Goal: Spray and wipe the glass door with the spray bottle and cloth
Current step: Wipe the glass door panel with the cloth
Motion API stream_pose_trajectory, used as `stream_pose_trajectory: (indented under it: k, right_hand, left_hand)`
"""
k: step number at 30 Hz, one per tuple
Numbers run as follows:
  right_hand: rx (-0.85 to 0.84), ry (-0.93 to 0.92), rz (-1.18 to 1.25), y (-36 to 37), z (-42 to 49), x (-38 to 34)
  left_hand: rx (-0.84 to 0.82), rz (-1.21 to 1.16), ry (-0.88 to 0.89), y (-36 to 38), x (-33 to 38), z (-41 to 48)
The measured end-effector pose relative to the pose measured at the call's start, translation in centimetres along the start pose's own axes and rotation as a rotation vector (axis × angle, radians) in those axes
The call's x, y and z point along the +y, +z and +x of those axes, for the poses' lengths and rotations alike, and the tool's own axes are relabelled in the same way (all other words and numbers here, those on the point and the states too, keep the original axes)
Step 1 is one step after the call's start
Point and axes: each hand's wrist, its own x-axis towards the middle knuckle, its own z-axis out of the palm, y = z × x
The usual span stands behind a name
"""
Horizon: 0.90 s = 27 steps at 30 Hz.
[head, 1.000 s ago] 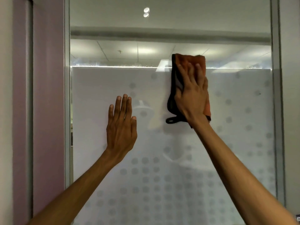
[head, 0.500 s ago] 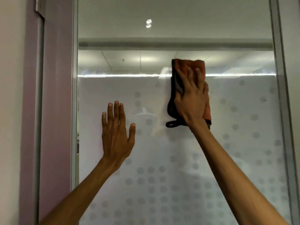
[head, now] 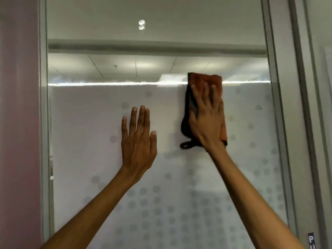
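Shifted right on the glass door (head: 89,123), my right hand (head: 206,121) presses the cloth (head: 203,79), fingers (head: 196,94) straight; left hand (head: 138,139) flat, empty; mid-wipe, a downward stroke likely next.

Two bare forearms (head: 100,200), bare hands (head: 138,141)

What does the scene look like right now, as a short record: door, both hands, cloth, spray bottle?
glass door: frosted with dots below, clear above
left hand: flat on the frosted part, fingers straight, holding nothing
right hand: fingers straight, pressing the cloth to the door
cloth: orange with a dark edge, folded, at the top edge of the frosted part
spray bottle: not in view
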Motion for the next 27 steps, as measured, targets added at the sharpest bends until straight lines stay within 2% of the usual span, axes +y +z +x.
stream_pose_trajectory:
  k: [4,7,10,13,15,16,20,22,24,27]
  right_hand:
    - [-0.094,-0.237,-0.049,0.0,-6.0,2.7]
    - [-0.074,-0.080,-0.017,-1.7,-3.9,6.0]
    - [-0.017,0.033,0.016,-1.6,0.3,4.8]
    - [-0.014,-0.103,0.016,-0.6,-1.0,4.2]
    - [-0.072,-0.236,-0.053,-0.9,-4.2,6.3]
    - [-0.099,-0.245,-0.080,-1.5,-5.4,8.0]
    - [-0.023,0.076,-0.005,-3.7,-3.0,12.0]
    - [0.029,0.145,0.003,-3.6,-0.4,11.2]
    - [0.057,0.069,0.000,-2.9,-0.3,9.9]
    - [-0.010,-0.171,-0.027,-1.9,-4.8,10.2]
  left_hand:
    - [0.014,-0.023,-0.077,0.9,2.1,0.5]
    - [0.016,-0.016,-0.073,1.3,2.5,0.5]
    - [0.020,-0.037,-0.071,1.7,3.9,1.2]
    - [0.011,-0.061,-0.063,2.2,5.2,1.6]
    - [0.008,-0.064,-0.056,2.4,5.6,1.7]
    - [0.004,-0.063,-0.052,2.4,5.6,1.7]
    - [-0.007,-0.050,0.000,2.6,6.0,1.8]
    - [0.006,-0.058,0.010,2.9,6.9,2.2]
    - [0.013,-0.073,-0.002,3.4,8.3,2.6]
    - [-0.004,-0.083,0.025,3.9,10.4,2.7]
